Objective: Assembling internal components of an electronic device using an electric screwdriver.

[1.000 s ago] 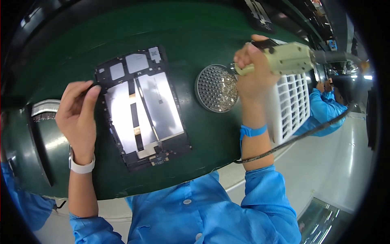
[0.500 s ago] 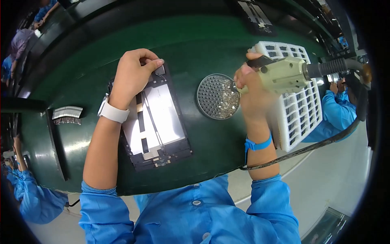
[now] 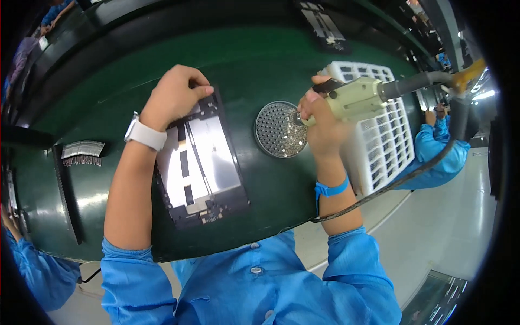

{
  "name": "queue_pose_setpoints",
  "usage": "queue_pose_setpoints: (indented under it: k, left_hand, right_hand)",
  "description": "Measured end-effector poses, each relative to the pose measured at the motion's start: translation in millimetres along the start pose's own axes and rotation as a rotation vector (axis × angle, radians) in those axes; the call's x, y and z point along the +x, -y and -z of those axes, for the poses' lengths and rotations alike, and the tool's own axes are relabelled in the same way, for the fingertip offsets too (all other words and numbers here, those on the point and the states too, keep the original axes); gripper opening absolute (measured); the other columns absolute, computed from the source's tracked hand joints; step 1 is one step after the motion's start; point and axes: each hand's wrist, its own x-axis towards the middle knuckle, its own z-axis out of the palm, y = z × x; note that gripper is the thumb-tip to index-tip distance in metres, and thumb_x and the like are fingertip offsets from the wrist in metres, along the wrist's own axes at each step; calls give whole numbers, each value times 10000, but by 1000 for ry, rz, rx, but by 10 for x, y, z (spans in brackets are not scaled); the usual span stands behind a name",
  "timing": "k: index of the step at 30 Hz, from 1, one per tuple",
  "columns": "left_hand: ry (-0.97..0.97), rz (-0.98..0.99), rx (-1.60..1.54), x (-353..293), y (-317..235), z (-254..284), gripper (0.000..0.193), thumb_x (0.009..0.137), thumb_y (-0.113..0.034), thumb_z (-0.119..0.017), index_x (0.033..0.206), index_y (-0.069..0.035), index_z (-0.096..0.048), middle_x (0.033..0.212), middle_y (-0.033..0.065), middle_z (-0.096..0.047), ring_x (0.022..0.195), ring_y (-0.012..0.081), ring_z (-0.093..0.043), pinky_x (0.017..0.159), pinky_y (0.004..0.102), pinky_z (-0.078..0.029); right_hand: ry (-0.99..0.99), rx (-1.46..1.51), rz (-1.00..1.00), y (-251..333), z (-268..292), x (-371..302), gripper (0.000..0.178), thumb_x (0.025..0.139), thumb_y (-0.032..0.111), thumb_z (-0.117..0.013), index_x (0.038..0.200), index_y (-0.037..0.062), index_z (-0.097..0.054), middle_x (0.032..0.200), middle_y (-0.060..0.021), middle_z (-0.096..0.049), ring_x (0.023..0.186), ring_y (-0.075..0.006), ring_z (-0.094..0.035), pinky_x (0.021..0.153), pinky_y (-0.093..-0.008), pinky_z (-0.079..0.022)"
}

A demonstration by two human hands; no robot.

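My left hand (image 3: 176,96) is closed, thumb and fingers pinched together at the far end of an opened tablet (image 3: 222,162). What the fingertips hold there is hidden. The tablet lies slightly turned on the green table, its silvery inside, dark strips and a thin cable facing up. My right hand (image 3: 323,122) is wrapped around a pale green electric screwdriver (image 3: 357,100). The tool's tip end is at the right part of a round metal dish (image 3: 271,130) with a pattern of holes. Many small shiny screws (image 3: 292,142) are heaped on that side of the dish.
A white foam tray (image 3: 379,146) with rows of dark pieces stands right of my right hand. The tool's cable (image 3: 390,187) loops across my forearm. A strip of small parts (image 3: 81,153) lies at left; another opened tablet (image 3: 325,27) lies at the far side. Co-workers sit on both sides.
The view has shifted a little, so most things appear slightly farther left. My left fingertips have come slightly nearer along the tablet's far end. The screwdriver stays at the dish.
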Motion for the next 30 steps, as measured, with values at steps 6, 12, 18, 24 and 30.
queue_pose_setpoints:
  k: [6,12,18,24,30]
  left_hand:
    - [-77,-152,60,-457,-39,-295,119,827,-62,-772,894,32,-748,792,107,-667,707,183,-650,661,322,-515]
    - [-48,-79,10,-771,-118,-356,96,789,-108,-774,863,-49,-794,822,113,-735,785,270,-703,735,370,-550]
    - [94,-53,-79,-703,-89,-337,98,815,-32,-739,897,18,-757,785,102,-666,706,193,-635,672,321,-506]
    - [36,-58,-48,-716,-105,-348,129,773,-61,-681,843,-55,-790,800,142,-732,790,308,-699,737,391,-548]
    - [28,-46,-53,-719,-106,-347,131,771,-60,-675,836,-58,-789,805,153,-727,810,325,-700,750,412,-547]
  right_hand:
    - [31,66,-17,89,-135,-13,227,817,-74,-652,1041,-77,-610,726,-80,-597,532,-123,-568,496,-263,-474]
    - [200,68,-114,366,-617,-69,216,822,-61,-652,1036,-81,-632,695,-74,-593,533,-131,-568,514,-274,-474]
    - [204,171,-163,160,-795,-216,197,825,-72,-639,1022,-64,-631,684,-67,-587,516,-129,-553,504,-280,-466]
    - [194,177,-189,28,-873,-294,179,823,-98,-627,996,-54,-638,717,-68,-614,535,-117,-571,501,-263,-463]
    - [189,164,-208,-33,-881,-297,176,822,-93,-640,991,-44,-644,743,-64,-634,548,-108,-586,499,-253,-469]
